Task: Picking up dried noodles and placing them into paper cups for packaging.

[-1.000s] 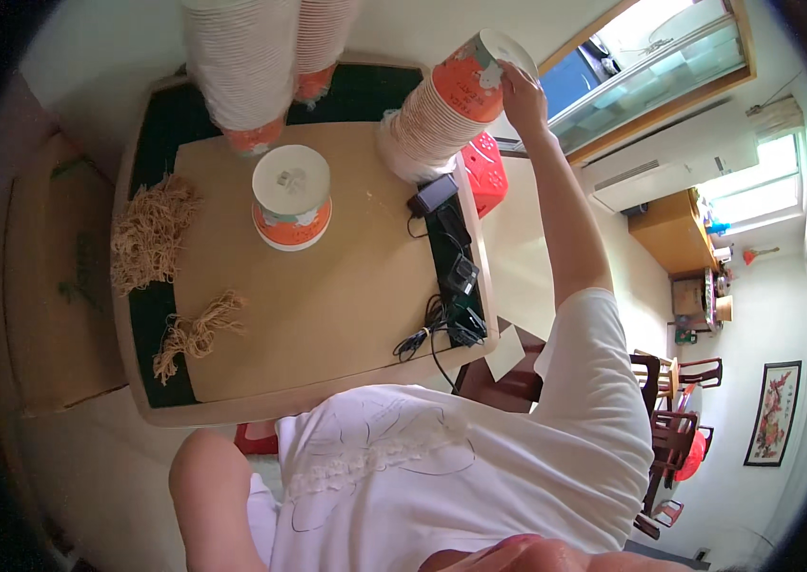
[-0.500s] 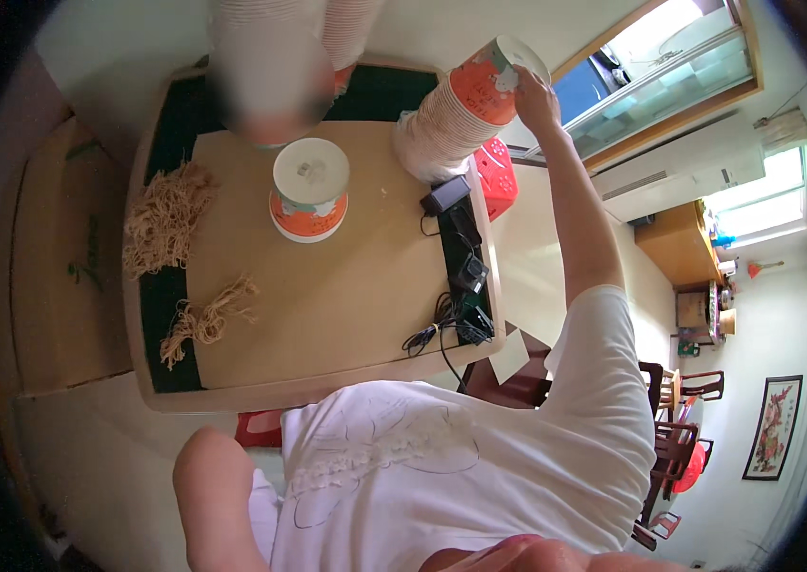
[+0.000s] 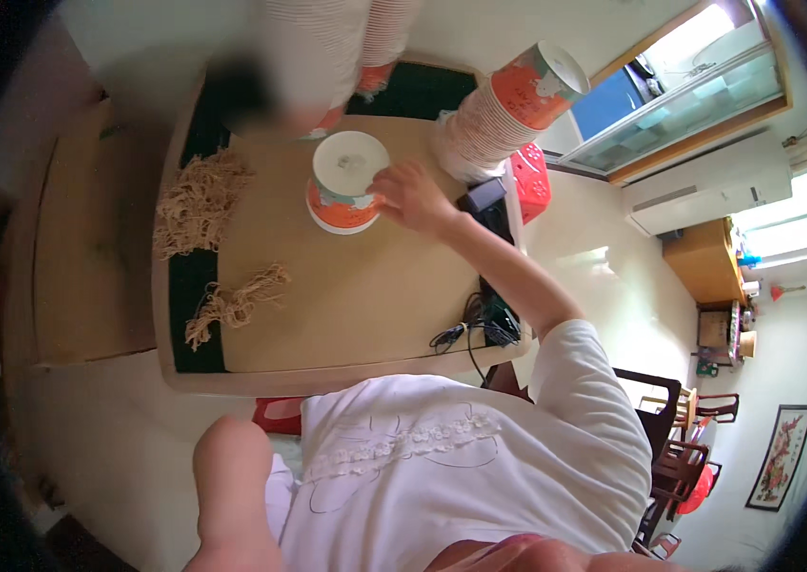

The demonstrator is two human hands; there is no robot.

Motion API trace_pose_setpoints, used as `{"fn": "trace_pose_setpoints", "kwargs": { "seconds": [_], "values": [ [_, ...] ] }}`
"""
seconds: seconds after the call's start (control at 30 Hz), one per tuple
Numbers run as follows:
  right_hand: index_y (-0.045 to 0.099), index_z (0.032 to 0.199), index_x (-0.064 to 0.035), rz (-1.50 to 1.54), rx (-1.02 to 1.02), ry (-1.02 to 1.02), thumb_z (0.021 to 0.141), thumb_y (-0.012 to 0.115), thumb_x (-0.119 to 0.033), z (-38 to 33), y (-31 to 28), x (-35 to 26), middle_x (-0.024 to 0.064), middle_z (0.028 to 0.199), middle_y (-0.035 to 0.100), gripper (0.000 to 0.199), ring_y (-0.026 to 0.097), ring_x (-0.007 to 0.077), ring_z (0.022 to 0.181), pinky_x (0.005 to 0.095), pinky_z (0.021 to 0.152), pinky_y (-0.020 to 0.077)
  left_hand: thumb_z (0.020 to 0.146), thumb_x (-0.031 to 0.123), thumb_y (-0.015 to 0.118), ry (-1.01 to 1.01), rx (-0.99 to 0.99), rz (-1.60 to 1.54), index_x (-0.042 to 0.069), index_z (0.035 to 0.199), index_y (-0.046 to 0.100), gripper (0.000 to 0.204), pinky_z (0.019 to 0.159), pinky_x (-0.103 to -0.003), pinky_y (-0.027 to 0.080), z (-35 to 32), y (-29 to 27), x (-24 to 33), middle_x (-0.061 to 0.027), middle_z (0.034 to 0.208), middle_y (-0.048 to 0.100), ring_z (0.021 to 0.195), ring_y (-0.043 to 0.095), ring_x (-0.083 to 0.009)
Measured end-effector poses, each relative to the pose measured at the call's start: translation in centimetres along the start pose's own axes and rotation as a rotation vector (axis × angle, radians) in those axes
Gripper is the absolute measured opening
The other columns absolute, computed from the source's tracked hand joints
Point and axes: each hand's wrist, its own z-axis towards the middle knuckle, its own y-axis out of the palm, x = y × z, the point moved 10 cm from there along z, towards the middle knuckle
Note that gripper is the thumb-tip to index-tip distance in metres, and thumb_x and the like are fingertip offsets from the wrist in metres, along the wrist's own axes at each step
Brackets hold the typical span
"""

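The right hand (image 3: 413, 198) is at the right side of the tub (image 3: 340, 195), its fingers bent inward and their tips seeming to meet the wall just below the base. Whether they grip it or only touch it, I cannot tell. The left hand is out of sight; the left arm (image 3: 232, 477) runs off the lower edge, so its state cannot be told.

The tub stands upside down on the board (image 3: 346, 296), toward the far side, its white base uppermost and its orange wall going down to a white rim.

Half a second ago the right hand was up at the top of the right stack (image 3: 518, 100); now it has left that and come over to the tub. The stack leans as seen here, with an orange tub topping it as before, and the hand shows nothing carried across. I judge that attention has passed from the stack to the single tub, which looks unchanged.

Farther out, a big twine bundle (image 3: 199, 205) and a small one (image 3: 240, 305) lie left of the tub, both partly over the dark green tabletop (image 3: 199, 329). Two more stacks rise behind, the nearer (image 3: 322, 48) partly blurred. On the right lie a black adapter (image 3: 483, 195) and cables (image 3: 470, 332), with a red stool (image 3: 531, 181) beyond the table's edge.
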Motion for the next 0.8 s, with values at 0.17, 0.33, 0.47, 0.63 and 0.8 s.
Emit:
{"fn": "trace_pose_setpoints", "kwargs": {
  "seconds": [0.17,0.33,0.47,0.63,0.8],
  "values": [
    [0.060,0.095,-0.0142,-0.017,-0.127,0.171,0.072,0.065,-0.018,-0.7,4.9,2.4,0.0044,0.092,0.059,0.023,0.054,0.0248,0.095,0.0398,0.086,0.0404,0.084,0.019,0.056,-0.091,0.381,0.846,0.012,0.078,0.052,0.010,0.063,-0.033,0.043,-8.7,-3.1,-2.0,-0.0001,0.077,0.048,0.071,0.048,-0.0132],
    [0.060,0.084,-0.0111,0.018,-0.101,0.150,0.073,0.063,-0.011,1.0,4.6,0.6,0.0060,0.084,0.059,0.011,0.055,0.0257,0.089,0.0398,0.081,0.0412,0.086,0.017,0.061,-1.665,-0.078,0.521,0.004,0.093,0.052,0.017,0.077,-0.028,0.043,-39.1,-1.6,-12.0,-0.0033,0.085,0.054,0.081,0.050,-0.0129],
    [0.059,0.081,-0.0092,0.080,-0.094,0.113,0.074,0.062,-0.009,2.1,3.9,-0.7,0.0071,0.082,0.059,0.007,0.056,0.0273,0.086,0.0397,0.078,0.0422,0.081,0.014,0.061,-2.582,0.513,0.041,0.010,0.083,0.057,0.006,0.049,-0.028,0.042,-67.7,-1.7,-5.1,-0.0030,0.068,0.053,0.058,0.051,-0.0129],
    [0.060,0.076,-0.0075,0.090,-0.044,0.148,0.072,0.063,-0.004,2.1,3.6,0.2,0.0090,0.077,0.060,0.006,0.056,0.0306,0.079,0.0415,0.071,0.0433,0.085,0.012,0.060,-2.615,0.749,-0.247,0.008,0.076,0.057,0.010,0.052,-0.027,0.046,-71.5,3.4,-4.7,-0.0019,0.065,0.054,0.057,0.052,-0.0127],
    [0.060,0.076,-0.0074,0.130,-0.027,0.156,0.072,0.063,-0.005,2.1,4.0,0.1,0.0092,0.077,0.060,0.006,0.056,0.0306,0.079,0.0415,0.071,0.0433,0.084,0.013,0.062,-2.569,0.650,-0.218,0.005,0.078,0.059,0.011,0.055,-0.027,0.050,-71.7,3.6,-5.3,-0.0038,0.069,0.058,0.060,0.057,-0.0142]
  ]
}}
